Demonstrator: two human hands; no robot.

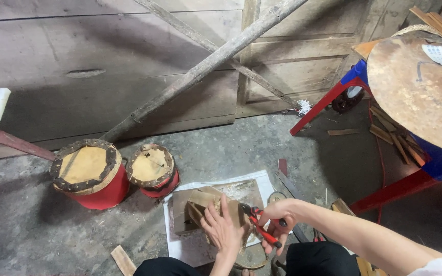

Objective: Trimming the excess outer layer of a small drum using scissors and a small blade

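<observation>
— What stands on the concrete floor (262, 138) toward the left?

— Two red drums (89, 174) with tan skin tops, side by side, the smaller one (152, 169) on the right.

— And behind them?

— A long wooden pole (200, 69) leaning against the plank wall (78, 46).

— On the right edge?

— A red-and-blue stand (384, 193) carrying a round brown disc (420, 92), wood scraps (395, 138) beneath.

A rough workshop: concrete floor (262, 148), plank wall (129, 61), wood scraps (395, 138).
</observation>
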